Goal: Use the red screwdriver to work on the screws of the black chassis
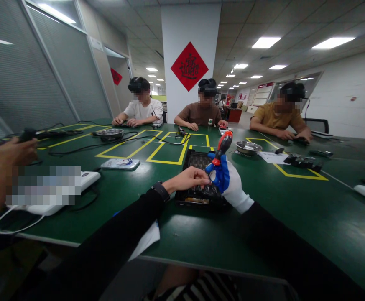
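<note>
My right hand wears a white glove with blue-coated fingers. It is closed around a screwdriver with a red and black handle, held tilted with the handle up and the shaft pointing down. Bare, with a dark watch on the wrist, my left hand pinches close to the screwdriver's tip; whatever lies between those fingertips is too small to tell. Both hands are over a black open case with a moulded, bumpy inside, whose middle they partly cover. A brownish strip shows along its near edge.
A phone lies to the left, with a white device and cable beyond it. Metal bowls, a paper sheet and black parts are farther off. Several people sit around the green table.
</note>
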`<action>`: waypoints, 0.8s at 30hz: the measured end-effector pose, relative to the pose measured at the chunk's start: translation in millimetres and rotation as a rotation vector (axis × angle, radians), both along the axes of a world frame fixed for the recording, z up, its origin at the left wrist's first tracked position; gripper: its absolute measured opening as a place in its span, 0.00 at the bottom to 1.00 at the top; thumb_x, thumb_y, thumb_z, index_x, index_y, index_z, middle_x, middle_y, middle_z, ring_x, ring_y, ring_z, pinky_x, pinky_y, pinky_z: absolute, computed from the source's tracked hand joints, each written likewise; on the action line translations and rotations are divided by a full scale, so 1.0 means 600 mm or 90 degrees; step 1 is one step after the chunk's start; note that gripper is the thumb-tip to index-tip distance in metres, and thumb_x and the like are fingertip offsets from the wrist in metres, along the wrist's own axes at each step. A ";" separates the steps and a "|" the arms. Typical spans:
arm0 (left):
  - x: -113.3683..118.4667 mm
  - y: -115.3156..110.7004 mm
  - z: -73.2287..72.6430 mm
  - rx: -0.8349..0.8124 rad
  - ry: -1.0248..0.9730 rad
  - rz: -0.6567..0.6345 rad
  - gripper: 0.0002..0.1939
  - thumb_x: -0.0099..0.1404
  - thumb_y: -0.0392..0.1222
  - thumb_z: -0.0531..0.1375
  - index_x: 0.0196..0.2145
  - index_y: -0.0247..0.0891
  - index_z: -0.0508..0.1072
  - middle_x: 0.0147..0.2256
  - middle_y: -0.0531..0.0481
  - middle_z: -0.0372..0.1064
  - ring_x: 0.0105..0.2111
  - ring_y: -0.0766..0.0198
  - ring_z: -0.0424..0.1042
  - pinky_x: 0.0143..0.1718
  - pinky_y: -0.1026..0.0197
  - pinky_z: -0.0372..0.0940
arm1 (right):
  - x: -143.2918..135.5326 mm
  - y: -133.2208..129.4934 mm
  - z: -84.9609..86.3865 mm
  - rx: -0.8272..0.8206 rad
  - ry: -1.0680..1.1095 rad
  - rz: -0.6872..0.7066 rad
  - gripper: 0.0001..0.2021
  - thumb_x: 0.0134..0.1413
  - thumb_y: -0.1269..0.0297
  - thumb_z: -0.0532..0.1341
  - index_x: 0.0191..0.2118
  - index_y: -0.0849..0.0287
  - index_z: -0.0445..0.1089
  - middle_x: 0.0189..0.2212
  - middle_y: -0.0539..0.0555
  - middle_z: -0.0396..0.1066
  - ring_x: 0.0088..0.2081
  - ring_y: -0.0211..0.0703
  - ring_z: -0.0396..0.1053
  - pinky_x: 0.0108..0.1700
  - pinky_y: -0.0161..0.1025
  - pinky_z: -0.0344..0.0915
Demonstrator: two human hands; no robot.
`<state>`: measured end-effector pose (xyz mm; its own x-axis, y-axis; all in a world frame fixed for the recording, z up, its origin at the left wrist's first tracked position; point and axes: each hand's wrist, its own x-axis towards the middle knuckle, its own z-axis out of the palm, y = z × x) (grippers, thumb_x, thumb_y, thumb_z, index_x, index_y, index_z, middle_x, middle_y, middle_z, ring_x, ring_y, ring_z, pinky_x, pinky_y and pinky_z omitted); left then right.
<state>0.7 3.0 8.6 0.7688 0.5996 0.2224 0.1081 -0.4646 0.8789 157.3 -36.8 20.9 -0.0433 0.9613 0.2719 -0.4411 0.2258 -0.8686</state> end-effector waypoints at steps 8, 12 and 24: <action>0.002 0.002 -0.005 -0.016 0.003 -0.025 0.17 0.55 0.48 0.60 0.31 0.28 0.72 0.24 0.50 0.67 0.21 0.74 0.62 0.22 0.71 0.55 | -0.011 0.003 -0.010 0.038 -0.011 -0.063 0.15 0.44 0.54 0.61 0.35 0.56 0.59 0.20 0.44 0.68 0.15 0.30 0.60 0.17 0.28 0.59; 0.004 0.003 -0.009 -0.034 -0.012 -0.029 0.16 0.52 0.47 0.63 0.30 0.27 0.72 0.25 0.49 0.68 0.24 0.71 0.66 0.28 0.69 0.60 | -0.013 0.003 -0.010 0.052 -0.023 -0.095 0.15 0.44 0.54 0.62 0.32 0.56 0.58 0.18 0.44 0.66 0.13 0.28 0.57 0.16 0.28 0.58; 0.004 0.004 -0.008 -0.027 -0.003 -0.030 0.16 0.52 0.47 0.62 0.28 0.27 0.72 0.23 0.50 0.67 0.24 0.71 0.65 0.27 0.68 0.59 | -0.006 -0.010 -0.001 0.041 -0.020 -0.042 0.16 0.48 0.53 0.58 0.39 0.59 0.64 0.22 0.48 0.70 0.15 0.30 0.60 0.16 0.28 0.57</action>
